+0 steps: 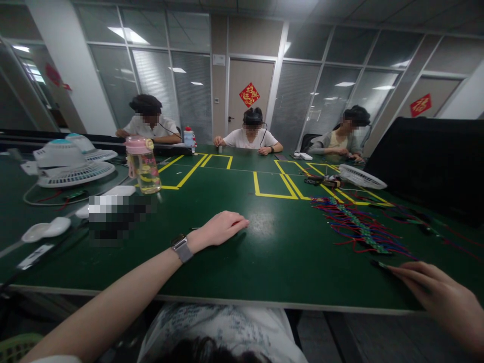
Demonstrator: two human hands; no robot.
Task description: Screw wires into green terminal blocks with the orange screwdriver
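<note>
My left hand (221, 229), a watch on its wrist, lies on the green tabletop with its fingers stretched out and together. Nothing shows in it. A thin dark item (194, 229) pokes out just behind that wrist. At the lower right, my right hand (440, 297) pinches a small, thin dark piece (379, 264) between thumb and fingers, low over the table; its exact kind is too small to make out. Beyond the right hand lies a row of small green circuit boards (361, 224) with many red and blue wires sticking out on both sides.
Yellow tape outlines (276, 195) mark the table (227, 272). On the left stand a pink-lidded bottle (145, 169), white fans (71, 164) and white devices (45, 229). A fan part (363, 176) and a black screen (431, 166) are at the right. Three people sit opposite.
</note>
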